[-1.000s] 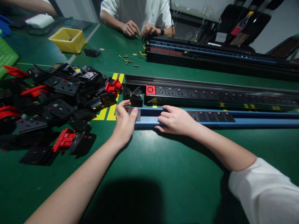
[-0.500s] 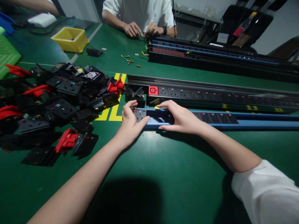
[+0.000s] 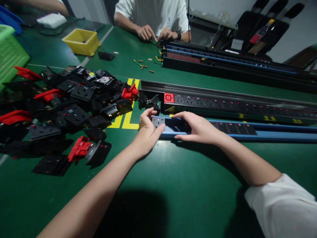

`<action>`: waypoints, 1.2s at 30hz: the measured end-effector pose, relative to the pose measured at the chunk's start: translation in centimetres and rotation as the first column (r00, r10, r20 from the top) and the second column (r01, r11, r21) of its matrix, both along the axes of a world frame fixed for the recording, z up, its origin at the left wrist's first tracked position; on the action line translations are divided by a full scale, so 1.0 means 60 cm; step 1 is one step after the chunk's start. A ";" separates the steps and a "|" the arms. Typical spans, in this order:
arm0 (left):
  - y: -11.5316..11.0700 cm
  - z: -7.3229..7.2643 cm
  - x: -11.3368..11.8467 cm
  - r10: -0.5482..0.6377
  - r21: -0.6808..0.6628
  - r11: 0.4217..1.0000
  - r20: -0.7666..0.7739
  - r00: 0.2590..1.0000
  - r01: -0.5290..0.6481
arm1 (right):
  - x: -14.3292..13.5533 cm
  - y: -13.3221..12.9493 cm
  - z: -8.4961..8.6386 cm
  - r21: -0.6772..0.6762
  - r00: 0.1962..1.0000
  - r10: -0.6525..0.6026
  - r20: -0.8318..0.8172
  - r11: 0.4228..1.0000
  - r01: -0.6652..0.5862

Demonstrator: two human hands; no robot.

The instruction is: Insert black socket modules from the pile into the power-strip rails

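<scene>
My left hand [image 3: 147, 135] is closed around the left end of a blue metal rail [image 3: 277, 135], its thumb along the near edge. Under those fingers sits a black socket module [image 3: 158, 122] in the rail's end. My right hand [image 3: 198, 127] straddles the same rail a little to the right, thumb on the near side and fingers over the far side. Between the hands a stretch of bare blue channel shows. Further right, several black socket modules [image 3: 235, 129] sit in a row in the rail. What lies under my right palm is partly hidden.
Loose black and red socket modules [image 3: 81, 92] are heaped at the left. Behind my hands lies a black rail [image 3: 210, 110] with a red socket [image 3: 168, 97]. Further back are a yellow bin [image 3: 81, 46], screws [image 3: 144, 67], a green basket [image 3: 12, 56] and a co-worker's hands [image 3: 146, 33].
The view has turned slightly left, so everything appears a little further right. Both hands keep about the same place on the blue rail.
</scene>
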State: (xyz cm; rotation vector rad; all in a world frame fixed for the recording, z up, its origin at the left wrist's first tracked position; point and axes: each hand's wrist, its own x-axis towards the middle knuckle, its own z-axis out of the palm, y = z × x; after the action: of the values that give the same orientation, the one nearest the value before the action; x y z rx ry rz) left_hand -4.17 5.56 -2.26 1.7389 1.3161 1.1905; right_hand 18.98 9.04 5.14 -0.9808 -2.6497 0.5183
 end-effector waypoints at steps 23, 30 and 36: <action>-0.008 0.034 0.002 0.207 -0.056 0.976 -0.081 0.975 -0.212 | 0.002 -0.003 -0.001 0.021 1.000 -0.007 0.004 1.000 0.007; -0.014 0.043 0.005 0.046 -0.055 0.997 -0.023 0.999 -0.047 | 0.004 -0.002 -0.005 0.033 1.000 -0.005 0.019 0.999 0.004; -0.015 0.048 0.001 -0.033 -0.138 0.990 -0.057 0.998 0.024 | 0.005 -0.003 -0.005 0.040 1.000 -0.003 0.024 0.999 0.002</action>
State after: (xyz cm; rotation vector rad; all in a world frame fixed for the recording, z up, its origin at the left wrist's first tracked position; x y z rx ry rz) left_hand -4.08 4.68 0.63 1.6991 1.3700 1.0150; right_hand 19.26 8.87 4.84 -0.9848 -2.6692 0.4533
